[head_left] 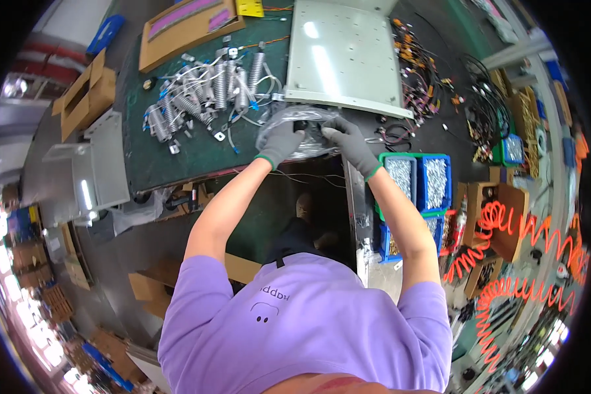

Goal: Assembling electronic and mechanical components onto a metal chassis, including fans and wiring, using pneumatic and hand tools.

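Clear plastic bag [308, 151] at desk [203, 157] edge

The right hand [352, 141] pinches the bag between its fingers; the left hand [282, 142] touches it, grip impossible to tell. Dark lettering and a small cartoon mark the purple shirt [315, 322].

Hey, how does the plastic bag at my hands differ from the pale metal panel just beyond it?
The plastic bag is see-through and crumpled, while the metal panel is opaque and has a broad flat face. The bag looks smaller than the panel. Your left hand and right hand are at the bag; the panel sits beyond it. Both show shiny highlights.
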`<state>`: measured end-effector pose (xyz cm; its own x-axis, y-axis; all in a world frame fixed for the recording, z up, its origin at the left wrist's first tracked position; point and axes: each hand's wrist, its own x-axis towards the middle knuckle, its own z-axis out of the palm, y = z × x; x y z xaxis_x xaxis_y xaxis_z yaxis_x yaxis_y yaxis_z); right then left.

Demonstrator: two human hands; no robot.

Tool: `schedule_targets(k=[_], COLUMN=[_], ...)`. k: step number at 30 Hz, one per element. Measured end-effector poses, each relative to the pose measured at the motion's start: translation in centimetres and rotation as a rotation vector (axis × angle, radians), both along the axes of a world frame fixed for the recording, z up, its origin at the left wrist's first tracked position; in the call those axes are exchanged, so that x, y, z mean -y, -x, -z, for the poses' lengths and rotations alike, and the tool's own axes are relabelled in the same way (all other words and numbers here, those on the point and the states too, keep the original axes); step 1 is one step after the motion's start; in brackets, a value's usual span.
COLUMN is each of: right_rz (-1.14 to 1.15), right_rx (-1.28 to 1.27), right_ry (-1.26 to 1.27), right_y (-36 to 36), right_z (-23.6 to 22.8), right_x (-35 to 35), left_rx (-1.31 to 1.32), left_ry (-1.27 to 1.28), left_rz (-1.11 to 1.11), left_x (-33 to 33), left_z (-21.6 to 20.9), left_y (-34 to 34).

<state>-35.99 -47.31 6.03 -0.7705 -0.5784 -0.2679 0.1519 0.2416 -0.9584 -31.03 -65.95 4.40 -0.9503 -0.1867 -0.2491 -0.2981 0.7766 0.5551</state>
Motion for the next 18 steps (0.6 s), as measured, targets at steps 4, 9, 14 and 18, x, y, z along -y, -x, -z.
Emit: schedule_targets(k=[4, 9, 14, 18], right_rz=[0.152, 0.19, 0.285, 0.427], right_rx=[0.435, 0.244, 0.098, -0.12], right_ry=[0.355, 0.238, 0.027, -0.3], right_y=[-2.6, -7.3, -15.4, -26.4], right_z=[-4.5, -9.9, -15.7, -20.5], right_x=[-5.7, -14.9, -27.2, -38.6], left_rx=[-0.162, 0.08, 0.238, 0.424], left_ry=[-0.534, -1.135, -1.292, -1.225], left_rz=[0.018, -0.021, 0.107, 0.281], left_x=[-1.1, -8.0, -17.0, -24.6], left_z=[1.3, -5.3, -5.1, -3.9], left_y=[-2.2, -7.5, -14.3, -22.5])
